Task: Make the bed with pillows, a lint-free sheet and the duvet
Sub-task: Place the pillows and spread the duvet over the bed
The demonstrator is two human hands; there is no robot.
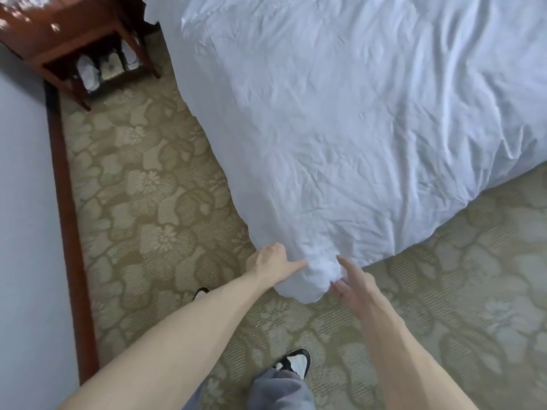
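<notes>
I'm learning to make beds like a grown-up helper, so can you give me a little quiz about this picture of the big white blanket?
1. True or false: the left hand and right hand are both at the hanging corner of the crumpled white duvet.
2. What stands by the wall? A) reddish-brown wooden bedside table B) blue plastic chair C) metal ladder
3. Fill in: the hand with a straight pointing finger is the ___ one.
Key: 1 true; 2 A; 3 right.

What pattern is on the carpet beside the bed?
The carpet has a large floral pattern in olive and beige, clearest in the head view.
</notes>
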